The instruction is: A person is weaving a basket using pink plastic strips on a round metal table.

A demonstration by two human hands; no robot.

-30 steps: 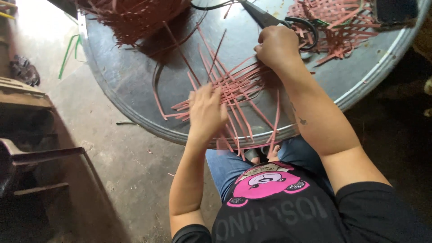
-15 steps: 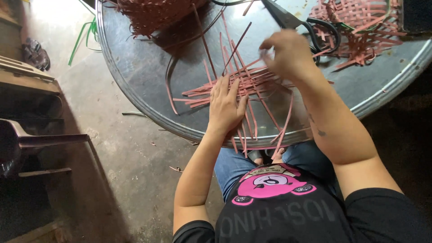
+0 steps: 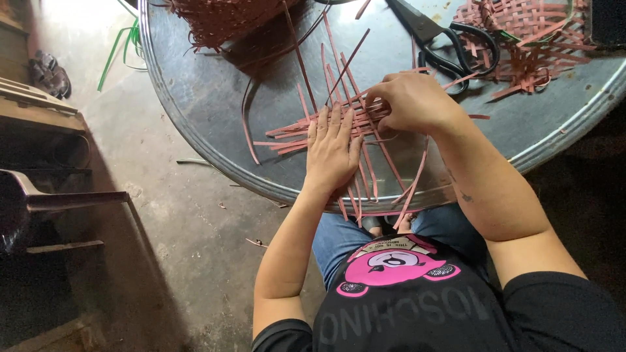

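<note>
Two hands (image 3: 334,151), one pair of scissors (image 3: 450,45)

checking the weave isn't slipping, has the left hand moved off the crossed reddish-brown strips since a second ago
No. The left hand still lies flat on the crossed reddish-brown strips, on the near side of the round grey metal table, below the black scissors.

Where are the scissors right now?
The black scissors lie at the top of the round metal table, just beyond the right hand, beside a woven reddish mat.

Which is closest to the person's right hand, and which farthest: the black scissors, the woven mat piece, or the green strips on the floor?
From the right hand:
1. Black scissors, just above it on the round metal table.
2. Woven mat piece, top right.
3. Green strips, far left on the floor.
</note>
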